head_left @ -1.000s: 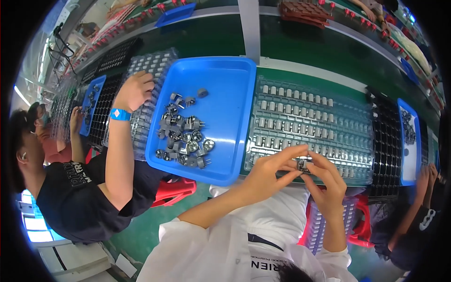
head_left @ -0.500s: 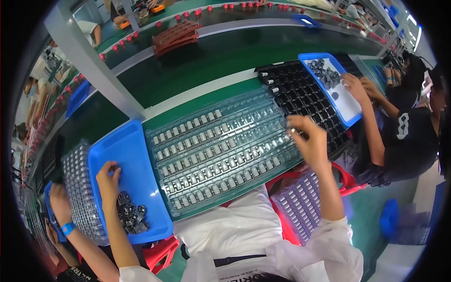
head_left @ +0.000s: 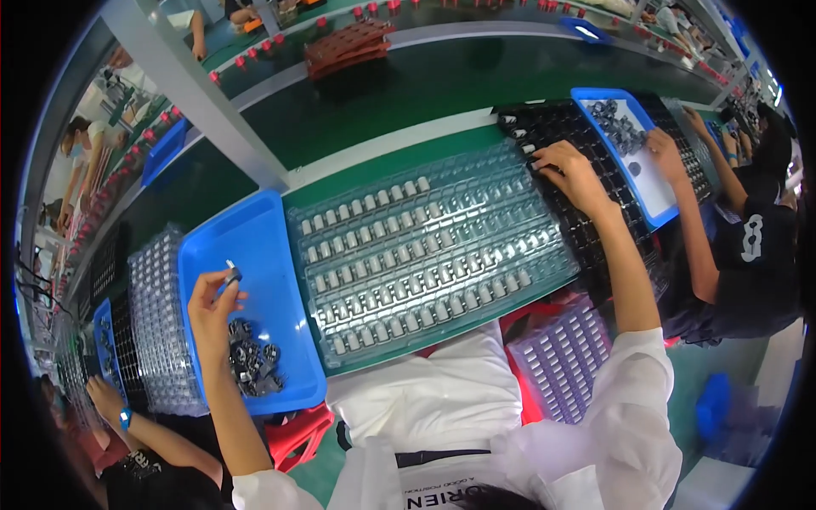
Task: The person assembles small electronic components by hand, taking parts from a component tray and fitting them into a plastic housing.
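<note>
My left hand (head_left: 214,310) is raised over a blue tray (head_left: 319,395), pinching a small dark round part with a shiny metal pin (head_left: 232,274). Below it, a heap of similar dark metal parts (head_left: 255,361) lies in that tray. My right hand (head_left: 574,177) reaches to the far left corner of a black compartment tray (head_left: 578,234), its thumb and fingers drawn together. Whatever they grip is hidden. Beside those fingertips, a few small silvery parts (head_left: 515,133) sit in the black tray's cells. Between my hands, a clear plastic tray (head_left: 501,221) holds rows of silvery cylinders (head_left: 404,293).
A co-worker's hand (head_left: 665,155) is at another blue tray (head_left: 659,219) on the right. At left, a second co-worker's arm (head_left: 166,438) reaches past stacked clear trays (head_left: 161,314). A metal post (head_left: 204,98) rises behind my left tray. Red racks (head_left: 348,49) stand across the green bench.
My left hand has come up with a dark part in its fingers. My right hand has moved from the clear tray's right edge to the black tray's far corner. The view has shifted slightly.
</note>
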{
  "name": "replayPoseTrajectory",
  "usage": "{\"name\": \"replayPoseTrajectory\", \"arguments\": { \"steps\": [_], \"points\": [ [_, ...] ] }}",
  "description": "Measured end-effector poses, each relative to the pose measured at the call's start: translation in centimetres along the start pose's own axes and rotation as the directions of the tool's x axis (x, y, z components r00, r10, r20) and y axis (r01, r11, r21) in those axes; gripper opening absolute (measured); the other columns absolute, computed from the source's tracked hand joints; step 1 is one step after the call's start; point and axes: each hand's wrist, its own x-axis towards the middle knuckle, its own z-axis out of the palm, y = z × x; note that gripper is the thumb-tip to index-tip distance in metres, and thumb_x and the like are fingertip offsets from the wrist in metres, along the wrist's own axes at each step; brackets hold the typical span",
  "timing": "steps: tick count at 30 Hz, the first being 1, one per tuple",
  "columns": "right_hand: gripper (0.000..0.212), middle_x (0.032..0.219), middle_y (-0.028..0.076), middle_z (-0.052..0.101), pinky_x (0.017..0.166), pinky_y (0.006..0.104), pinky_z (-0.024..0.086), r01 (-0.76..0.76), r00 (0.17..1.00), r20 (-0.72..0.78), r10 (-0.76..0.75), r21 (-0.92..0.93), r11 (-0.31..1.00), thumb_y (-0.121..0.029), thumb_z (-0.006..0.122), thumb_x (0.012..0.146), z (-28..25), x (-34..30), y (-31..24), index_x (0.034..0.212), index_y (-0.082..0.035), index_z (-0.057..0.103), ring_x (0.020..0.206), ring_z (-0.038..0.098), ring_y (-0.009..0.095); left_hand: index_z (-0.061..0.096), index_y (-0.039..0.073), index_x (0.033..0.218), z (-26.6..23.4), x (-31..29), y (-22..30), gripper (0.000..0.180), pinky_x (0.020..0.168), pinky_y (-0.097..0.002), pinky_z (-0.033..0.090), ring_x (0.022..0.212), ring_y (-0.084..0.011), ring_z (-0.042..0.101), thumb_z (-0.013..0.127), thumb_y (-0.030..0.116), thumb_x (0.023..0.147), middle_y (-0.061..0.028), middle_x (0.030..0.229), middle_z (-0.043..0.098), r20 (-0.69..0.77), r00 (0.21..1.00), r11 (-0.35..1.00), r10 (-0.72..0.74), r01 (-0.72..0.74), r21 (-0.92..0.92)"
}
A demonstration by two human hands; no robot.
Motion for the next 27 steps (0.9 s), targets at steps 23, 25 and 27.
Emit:
{"name": "replayPoseTrajectory", "arguments": {
  "steps": [23, 25, 27],
  "points": [
    [0.011, 0.084, 0.013, 0.065, 0.074, 0.0359, 0.048, -0.152, 0.933, -0.252, 0.259, 0.377, 0.914, 0.005, 0.066, 0.073, 6.2, -6.0, -17.7, 0.082, 0.0, 0.063, 0.083, 0.062, 0.03, 0.065, -0.001, 0.109, 15.0, -9.7, 1.7, 0.021, 0.087, -0.0267, 0.052, 0.106, -0.0161, 0.059, 0.063, 0.002, 0.088, -0.0101, 0.125, 0.054, 0.35, 0.913, 0.899, 0.212, -0.041, -0.435],
    [0.011, 0.085, 0.013, 0.066, 0.075, 0.0346, 0.05, -0.187, 0.922, -0.226, 0.315, 0.453, 0.871, 0.005, 0.067, 0.073, 5.8, -5.6, -18.2, 0.084, 0.001, 0.065, 0.084, 0.064, 0.028, 0.065, -0.001, 0.109, 15.4, -9.8, 1.3, 0.021, 0.086, -0.0265, 0.052, 0.104, -0.0149, 0.06, 0.063, 0.003, 0.088, -0.0099, 0.124, 0.054, 0.369, 0.913, 0.873, 0.173, 0.032, -0.487],
    [0.015, 0.091, 0.01, 0.064, 0.067, 0.0279, 0.056, -0.252, 0.88, -0.164, 0.446, 0.633, 0.732, 0.009, 0.066, 0.075, 5.1, -5.4, -19.6, 0.088, 0.001, 0.067, 0.084, 0.064, 0.017, 0.065, -0.001, 0.109, 15.7, -9.6, 1.5, 0.021, 0.086, -0.0265, 0.053, 0.105, -0.0155, 0.06, 0.062, 0.002, 0.089, -0.0106, 0.125, 0.055, 0.375, 0.904, 0.86, 0.206, 0.015, -0.51]
  ]
}}
